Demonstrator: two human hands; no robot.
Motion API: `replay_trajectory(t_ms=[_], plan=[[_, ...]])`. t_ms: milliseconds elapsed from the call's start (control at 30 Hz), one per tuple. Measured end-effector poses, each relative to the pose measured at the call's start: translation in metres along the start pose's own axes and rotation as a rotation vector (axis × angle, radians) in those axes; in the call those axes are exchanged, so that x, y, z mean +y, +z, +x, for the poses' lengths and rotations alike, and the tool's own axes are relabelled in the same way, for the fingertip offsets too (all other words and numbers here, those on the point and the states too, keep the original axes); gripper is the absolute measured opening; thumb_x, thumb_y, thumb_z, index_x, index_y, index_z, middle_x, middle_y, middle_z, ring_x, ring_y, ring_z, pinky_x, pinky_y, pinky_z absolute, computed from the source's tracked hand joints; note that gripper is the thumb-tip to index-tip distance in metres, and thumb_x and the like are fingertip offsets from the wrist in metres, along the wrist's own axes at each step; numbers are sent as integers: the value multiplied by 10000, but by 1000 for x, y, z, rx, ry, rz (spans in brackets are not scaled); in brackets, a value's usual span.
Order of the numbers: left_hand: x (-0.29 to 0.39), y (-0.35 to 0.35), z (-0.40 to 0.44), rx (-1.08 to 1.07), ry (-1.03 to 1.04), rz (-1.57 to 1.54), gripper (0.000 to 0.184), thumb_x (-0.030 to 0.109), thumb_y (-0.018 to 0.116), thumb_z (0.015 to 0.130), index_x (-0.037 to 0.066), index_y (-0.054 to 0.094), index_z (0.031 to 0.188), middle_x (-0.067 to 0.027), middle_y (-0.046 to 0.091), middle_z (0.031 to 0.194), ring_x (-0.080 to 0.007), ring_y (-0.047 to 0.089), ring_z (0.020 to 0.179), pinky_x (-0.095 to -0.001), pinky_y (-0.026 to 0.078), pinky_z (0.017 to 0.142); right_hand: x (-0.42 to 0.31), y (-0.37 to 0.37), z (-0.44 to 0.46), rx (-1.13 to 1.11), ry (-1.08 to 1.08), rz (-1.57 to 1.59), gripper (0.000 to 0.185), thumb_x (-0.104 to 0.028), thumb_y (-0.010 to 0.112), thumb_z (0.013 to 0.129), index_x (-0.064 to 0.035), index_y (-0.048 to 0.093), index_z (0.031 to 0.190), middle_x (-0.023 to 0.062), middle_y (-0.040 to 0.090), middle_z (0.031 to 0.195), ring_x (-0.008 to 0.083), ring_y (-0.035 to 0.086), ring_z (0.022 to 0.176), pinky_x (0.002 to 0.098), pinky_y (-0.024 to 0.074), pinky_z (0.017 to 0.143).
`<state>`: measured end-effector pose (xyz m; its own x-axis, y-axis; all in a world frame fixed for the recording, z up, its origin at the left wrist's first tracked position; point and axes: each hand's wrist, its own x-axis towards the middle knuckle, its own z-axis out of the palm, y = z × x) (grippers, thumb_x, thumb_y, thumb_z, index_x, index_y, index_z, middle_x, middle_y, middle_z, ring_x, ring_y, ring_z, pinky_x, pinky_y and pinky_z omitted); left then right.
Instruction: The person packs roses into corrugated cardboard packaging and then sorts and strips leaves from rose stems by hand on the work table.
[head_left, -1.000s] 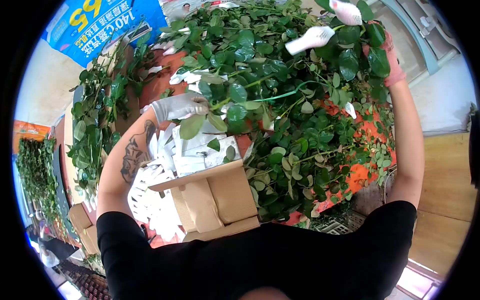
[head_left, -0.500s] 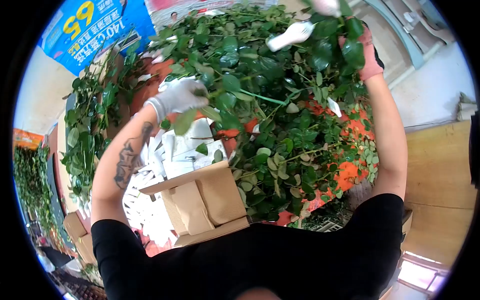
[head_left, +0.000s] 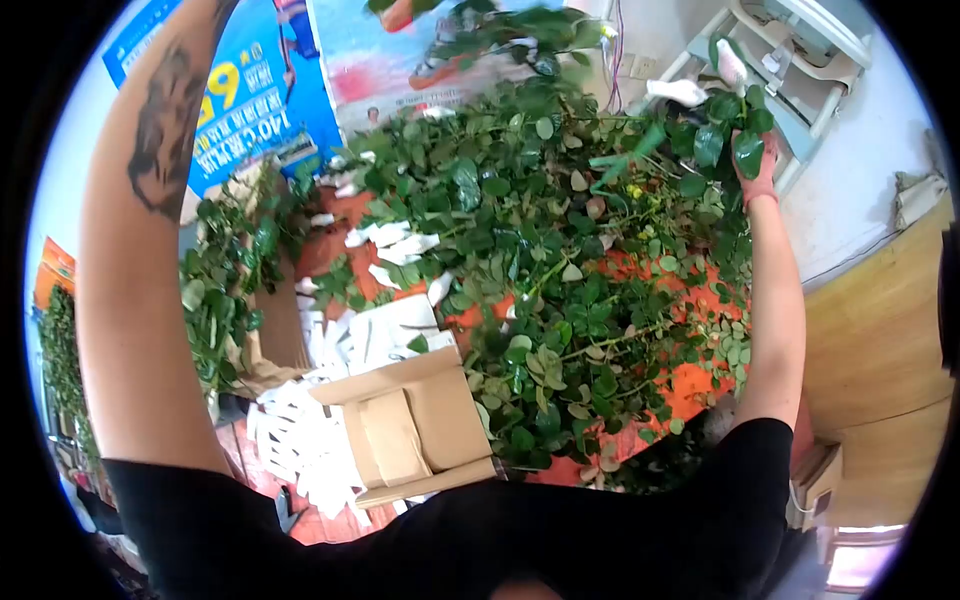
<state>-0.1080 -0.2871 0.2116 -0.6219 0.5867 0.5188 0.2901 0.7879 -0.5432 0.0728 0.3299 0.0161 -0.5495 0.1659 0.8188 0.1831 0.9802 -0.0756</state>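
Note:
My right hand (head_left: 757, 168), in a pink glove, is at the upper right, closed around leafy rose stems (head_left: 708, 148). Two flower heads wrapped in white sleeves, one upright (head_left: 731, 66) and one pointing left (head_left: 677, 92), rise above it. Leaves hide part of its fingers. My left forearm (head_left: 145, 290) reaches up out of the top edge, so that hand is out of sight. Blurred leafy stems (head_left: 500, 42) hang at the top. Below spreads a large heap of rose stems (head_left: 550, 220), with white-wrapped heads (head_left: 400, 243) along its left side.
An open cardboard box (head_left: 450, 410) stands in front of my body, beside many white paper strips (head_left: 290, 430). More leafy stems (head_left: 225, 270) lie at left. Posters (head_left: 265, 90) cover the back wall; a pale rack (head_left: 800, 90) and a wooden panel (head_left: 880, 330) are at right.
My white-gloved left hand rose from beside the heap and left the view at the top. My right hand stays on the rose stems, slightly lower in view. The view has shifted.

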Motion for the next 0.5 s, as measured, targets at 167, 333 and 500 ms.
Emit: replay_trajectory(t_ms=[167, 333, 500], plan=[[-34, 52, -93, -673, -390, -662, 262, 247, 505, 812, 66, 679, 888, -124, 653, 717, -262, 632, 680, -348, 477, 653, -16, 1, -20, 12, -73, 166, 364, -263, 589, 811, -35, 571, 1093, 201, 601, 1013, 376, 551, 950, 438, 428, 845], [56, 82, -173, -936, -210, -813, 334, 285, 515, 895, -5, 624, 1023, -113, 670, 908, -230, 630, 737, -335, 490, 676, -42, 31, -18, 18, -227, 133, 300, -201, 609, 764, -36, 584, 1014, 171, 613, 914, 356, 577, 876, 431, 458, 790], [92, -7, -144, -901, -367, -1096, 382, 370, 529, 900, 6, 586, 999, -62, 624, 725, -155, 555, 487, -309, 484, 500, -77, 29, -10, -4, -316, 285, 291, -176, 629, 746, -34, 595, 998, 167, 618, 935, 337, 586, 885, 403, 465, 790]])
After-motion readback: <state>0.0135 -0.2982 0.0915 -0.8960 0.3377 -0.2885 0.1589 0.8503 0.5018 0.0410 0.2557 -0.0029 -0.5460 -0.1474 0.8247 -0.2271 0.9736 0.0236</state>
